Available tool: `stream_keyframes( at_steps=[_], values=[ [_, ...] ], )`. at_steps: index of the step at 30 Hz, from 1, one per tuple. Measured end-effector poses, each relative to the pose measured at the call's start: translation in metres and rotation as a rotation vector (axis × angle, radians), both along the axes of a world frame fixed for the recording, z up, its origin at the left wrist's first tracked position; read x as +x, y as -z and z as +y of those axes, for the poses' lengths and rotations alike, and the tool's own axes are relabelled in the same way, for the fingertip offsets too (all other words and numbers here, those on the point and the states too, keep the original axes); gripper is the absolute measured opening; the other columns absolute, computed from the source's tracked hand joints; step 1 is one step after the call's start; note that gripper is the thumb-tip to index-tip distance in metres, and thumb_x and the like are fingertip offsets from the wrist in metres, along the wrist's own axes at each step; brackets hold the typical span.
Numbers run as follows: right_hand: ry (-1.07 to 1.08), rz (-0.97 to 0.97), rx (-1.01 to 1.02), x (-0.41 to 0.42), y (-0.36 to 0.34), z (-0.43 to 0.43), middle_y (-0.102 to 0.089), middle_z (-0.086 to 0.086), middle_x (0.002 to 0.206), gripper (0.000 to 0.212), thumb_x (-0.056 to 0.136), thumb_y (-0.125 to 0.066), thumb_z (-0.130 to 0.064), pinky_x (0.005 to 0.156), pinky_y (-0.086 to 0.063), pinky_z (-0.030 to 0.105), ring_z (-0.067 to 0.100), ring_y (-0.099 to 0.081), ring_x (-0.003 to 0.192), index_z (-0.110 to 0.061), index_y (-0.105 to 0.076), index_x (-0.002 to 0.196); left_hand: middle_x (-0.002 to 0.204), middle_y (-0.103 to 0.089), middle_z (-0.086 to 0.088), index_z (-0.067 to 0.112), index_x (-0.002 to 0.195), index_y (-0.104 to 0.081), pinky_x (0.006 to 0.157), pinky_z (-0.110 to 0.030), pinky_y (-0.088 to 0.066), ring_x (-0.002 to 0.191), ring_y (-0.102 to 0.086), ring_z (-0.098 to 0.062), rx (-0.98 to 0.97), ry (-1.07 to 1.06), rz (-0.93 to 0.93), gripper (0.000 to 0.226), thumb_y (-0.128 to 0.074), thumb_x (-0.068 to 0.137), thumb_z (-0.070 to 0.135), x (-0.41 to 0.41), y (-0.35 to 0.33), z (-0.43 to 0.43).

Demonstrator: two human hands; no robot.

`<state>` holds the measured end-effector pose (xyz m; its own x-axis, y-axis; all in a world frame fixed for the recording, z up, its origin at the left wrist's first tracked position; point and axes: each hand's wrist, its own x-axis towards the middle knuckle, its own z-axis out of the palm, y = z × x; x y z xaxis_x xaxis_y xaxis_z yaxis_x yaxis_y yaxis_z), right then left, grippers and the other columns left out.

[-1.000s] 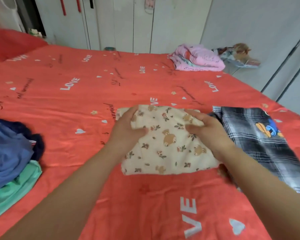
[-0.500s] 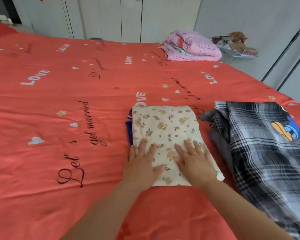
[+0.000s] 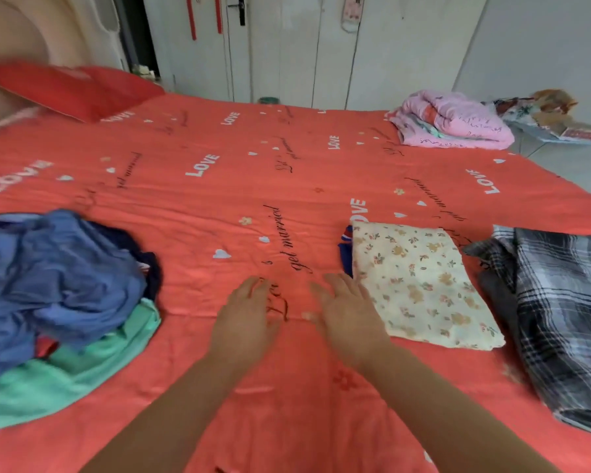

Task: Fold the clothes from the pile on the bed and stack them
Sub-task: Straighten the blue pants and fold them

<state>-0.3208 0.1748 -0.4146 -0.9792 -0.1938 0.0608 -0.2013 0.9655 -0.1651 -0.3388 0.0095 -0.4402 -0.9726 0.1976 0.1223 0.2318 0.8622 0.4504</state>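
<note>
A folded cream cloth with a bear print [image 3: 420, 281] lies flat on the red bedsheet [image 3: 219, 199], on top of a folded dark blue garment [image 3: 346, 249] whose edge peeks out at its left. To the left lies an unfolded pile [image 3: 58, 291] of blue, dark navy and green clothes. My left hand [image 3: 246, 314] and my right hand [image 3: 348, 308] hover over bare sheet between the pile and the folded stack, fingers straight, holding nothing. My right hand is just left of the cream cloth's edge.
A dark plaid garment with a cartoon patch [image 3: 556, 308] lies at the right, beside the stack. A folded pink blanket [image 3: 454, 121] sits at the bed's far right corner. A red pillow [image 3: 72, 87] is at far left. White cupboard doors [image 3: 287, 46] stand behind the bed.
Both hands have come off the folded cream cloth and moved left onto bare sheet. The view has swung left, bringing the unfolded pile back in.
</note>
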Motion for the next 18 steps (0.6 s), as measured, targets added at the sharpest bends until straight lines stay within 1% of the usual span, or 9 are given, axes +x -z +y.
stream_keyframes(
  at_steps=[2,5,7,10,14,17,18],
  values=[
    [-0.073,-0.004,-0.008,0.008,-0.007,-0.043,-0.023,0.003,0.151,0.051,0.095,-0.039,-0.044,0.114,-0.016,0.042,0.023,-0.013,0.141,-0.026,-0.030,0.142,0.147,-0.031,-0.007,0.014,0.142,-0.032,0.110,-0.028,-0.027,0.133,-0.033,-0.022,-0.023,-0.078,-0.022,0.064,-0.057,0.083,0.022,0.019,-0.007,-0.051],
    [-0.176,-0.008,0.009,0.016,-0.011,-0.108,-0.025,0.002,0.150,0.052,0.094,-0.040,-0.043,0.115,-0.018,0.040,0.022,-0.017,0.140,-0.025,-0.029,0.142,0.142,-0.036,-0.005,0.014,0.139,-0.032,0.107,-0.034,-0.032,0.129,-0.037,-0.023,-0.080,-0.195,-0.039,0.061,-0.055,0.084,0.026,0.044,-0.012,-0.127],
    [-0.238,0.006,0.028,0.018,-0.011,-0.153,-0.027,0.001,0.148,0.053,0.094,-0.041,-0.045,0.113,-0.020,0.040,0.022,-0.020,0.138,-0.026,-0.030,0.142,0.142,-0.035,-0.004,0.015,0.140,-0.031,0.106,-0.034,-0.032,0.129,-0.037,-0.023,-0.095,-0.284,-0.043,0.060,-0.054,0.086,0.028,0.058,-0.011,-0.176],
    [-0.340,0.005,0.027,0.017,-0.007,-0.216,-0.030,-0.001,0.146,0.053,0.092,-0.043,-0.045,0.110,-0.024,0.036,0.021,-0.024,0.136,-0.028,-0.030,0.142,0.143,-0.034,-0.001,0.016,0.141,-0.029,0.106,-0.035,-0.033,0.130,-0.036,-0.022,-0.094,-0.412,-0.058,0.060,-0.052,0.087,0.030,0.073,-0.001,-0.241],
    [-0.408,-0.071,-0.005,-0.002,0.010,-0.279,-0.026,0.000,0.150,0.055,0.093,-0.044,-0.043,0.111,-0.022,0.031,0.019,-0.024,0.137,-0.027,-0.029,0.143,0.145,-0.031,0.001,0.019,0.143,-0.027,0.106,-0.035,-0.033,0.131,-0.033,-0.023,-0.111,-0.509,-0.076,0.061,-0.051,0.089,0.037,0.068,0.019,-0.310],
    [-0.416,-0.119,-0.068,-0.023,0.027,-0.311,-0.031,-0.001,0.147,0.056,0.093,-0.046,-0.039,0.111,-0.024,0.027,0.017,-0.029,0.136,-0.024,-0.028,0.145,0.149,-0.027,0.002,0.025,0.146,-0.022,0.107,-0.038,-0.033,0.133,-0.029,-0.024,-0.110,-0.580,-0.123,0.066,-0.050,0.090,0.043,0.052,0.037,-0.348],
    [-0.410,-0.128,-0.086,-0.031,0.032,-0.319,-0.033,-0.001,0.147,0.057,0.093,-0.047,-0.038,0.110,-0.026,0.026,0.016,-0.031,0.134,-0.023,-0.027,0.145,0.147,-0.029,0.003,0.026,0.145,-0.024,0.105,-0.037,-0.034,0.132,-0.031,-0.024,-0.124,-0.598,-0.127,0.064,-0.051,0.089,0.044,0.047,0.044,-0.356]
  ],
)
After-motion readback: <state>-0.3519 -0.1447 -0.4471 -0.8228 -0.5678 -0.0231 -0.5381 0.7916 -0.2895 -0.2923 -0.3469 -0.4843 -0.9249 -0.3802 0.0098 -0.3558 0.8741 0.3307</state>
